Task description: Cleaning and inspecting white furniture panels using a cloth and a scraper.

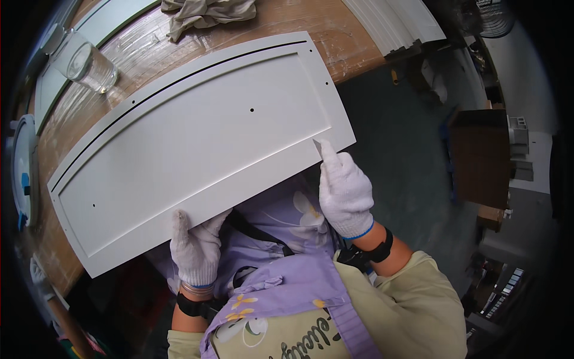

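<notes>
A white panel (197, 134) with a curved far edge, a recessed middle and a few small dark holes lies over the table's near edge. A dark slot runs along its curve. My left hand (198, 248), in a white knitted glove, grips the near edge of this panel, thumb on top and the other fingers partly hidden. At the panel's near right corner, my gloved right hand (347, 194) is closed around a small pointed metal blade (317, 145). The blade's tip is at the panel's face, near the recess corner; its handle is hidden in the glove.
A clear glass jar of liquid (92, 69) and a crumpled beige cloth (206, 15) sit on the plastic-covered wooden table (140, 66). White panels (394, 24) are stacked at the far right. Another person's gloved hand (39, 272) shows at the left rim. A brown box (480, 155) stands rightward.
</notes>
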`<state>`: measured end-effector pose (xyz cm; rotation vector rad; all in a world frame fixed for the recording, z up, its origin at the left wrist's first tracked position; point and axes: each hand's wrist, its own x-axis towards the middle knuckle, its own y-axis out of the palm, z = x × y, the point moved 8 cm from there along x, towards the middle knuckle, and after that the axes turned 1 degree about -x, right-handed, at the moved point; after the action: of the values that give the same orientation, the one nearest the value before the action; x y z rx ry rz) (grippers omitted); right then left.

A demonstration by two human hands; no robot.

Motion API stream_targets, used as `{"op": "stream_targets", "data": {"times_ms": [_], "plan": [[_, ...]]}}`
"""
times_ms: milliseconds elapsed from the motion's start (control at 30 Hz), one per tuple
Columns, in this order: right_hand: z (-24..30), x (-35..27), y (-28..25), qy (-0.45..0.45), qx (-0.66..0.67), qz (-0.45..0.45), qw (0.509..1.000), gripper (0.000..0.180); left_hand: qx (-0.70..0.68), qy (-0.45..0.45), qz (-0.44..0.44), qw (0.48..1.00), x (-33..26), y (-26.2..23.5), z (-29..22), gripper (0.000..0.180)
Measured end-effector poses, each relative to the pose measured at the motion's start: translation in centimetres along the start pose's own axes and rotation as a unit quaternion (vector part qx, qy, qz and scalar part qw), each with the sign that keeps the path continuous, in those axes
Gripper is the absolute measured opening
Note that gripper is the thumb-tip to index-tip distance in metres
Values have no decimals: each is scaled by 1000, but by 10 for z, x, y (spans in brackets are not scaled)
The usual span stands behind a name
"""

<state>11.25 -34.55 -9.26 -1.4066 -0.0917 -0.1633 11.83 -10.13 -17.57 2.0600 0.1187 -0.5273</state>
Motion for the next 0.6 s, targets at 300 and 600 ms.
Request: {"op": "stream_targets", "data": {"times_ms": [300, 600], "plan": [[21, -9, 2, -53, 8, 52, 997, 51, 6, 13, -2, 1000, 1, -2, -1, 54], [28, -9, 3, -94, 11, 42, 995, 53, -4, 13, 0, 1000, 1, 1, -2, 53]]}}
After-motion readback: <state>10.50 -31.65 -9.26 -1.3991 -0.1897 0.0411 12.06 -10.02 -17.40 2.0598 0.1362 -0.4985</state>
